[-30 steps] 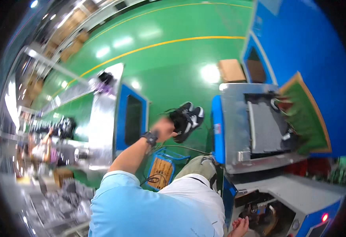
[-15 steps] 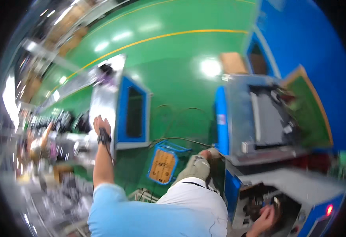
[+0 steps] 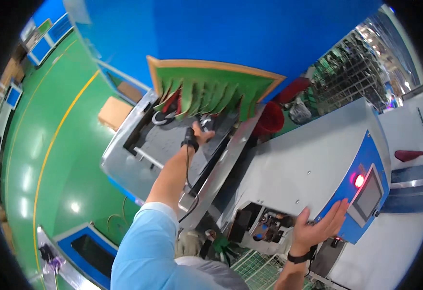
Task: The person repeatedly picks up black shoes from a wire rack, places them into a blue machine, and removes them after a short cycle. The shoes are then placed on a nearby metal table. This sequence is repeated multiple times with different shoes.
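Note:
My left hand (image 3: 203, 134) reaches over a dark conveyor bed (image 3: 165, 142), its fingers spread and holding nothing that I can see. Just beyond it lies a dark shoe (image 3: 205, 122), partly hidden by the hand and the strips of a green curtain (image 3: 211, 94). A second shoe with a pale sole (image 3: 162, 117) sits farther left at the curtain's edge. Whether the left fingers touch the nearer shoe, I cannot tell. My right hand (image 3: 317, 229) is open, fingers stretched out, beside the blue control panel (image 3: 339, 212) of a grey machine (image 3: 293, 159).
A red lamp (image 3: 359, 181) glows beside the panel's screen (image 3: 367, 199). Mechanical parts (image 3: 272, 226) show in the machine's opening. A red bucket (image 3: 269, 118) stands behind the conveyor, a cardboard box (image 3: 115, 112) to its left. Wire racks (image 3: 349, 79) fill the far right.
My view has swung right toward the curtained conveyor. My left hand has left the metal table and is now over the conveyor. The right hand has moved from the machine's opening to its panel.

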### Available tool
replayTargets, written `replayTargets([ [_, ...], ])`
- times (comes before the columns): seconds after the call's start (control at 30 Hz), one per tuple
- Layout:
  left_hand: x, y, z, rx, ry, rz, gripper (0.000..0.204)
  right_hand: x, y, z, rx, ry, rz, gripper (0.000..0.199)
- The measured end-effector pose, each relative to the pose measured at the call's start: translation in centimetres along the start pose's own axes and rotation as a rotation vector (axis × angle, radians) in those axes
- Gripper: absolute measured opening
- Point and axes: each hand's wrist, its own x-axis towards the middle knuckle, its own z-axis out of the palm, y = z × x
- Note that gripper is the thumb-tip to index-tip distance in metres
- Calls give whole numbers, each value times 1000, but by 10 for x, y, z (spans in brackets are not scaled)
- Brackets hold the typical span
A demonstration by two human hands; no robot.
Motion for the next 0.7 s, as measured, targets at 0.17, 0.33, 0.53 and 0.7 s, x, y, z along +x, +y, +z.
replayTargets([
  [0.17, 33, 14, 36, 153, 104, -246, 90, 5, -8, 4, 3, 59, -65, 82],
  [0.33, -79, -17, -4, -872, -206, 166, 68, 11, -17, -10, 79, -47, 14, 86],
  [0.53, -336, -8, -90, -551, -481, 388, 86, -68, -100, -62, 1126, -460, 409, 110],
  [0.7, -425, 30, -72, -1099, -636, 13, 102, -83, -96, -49, 1578, -625, 655, 124],
])
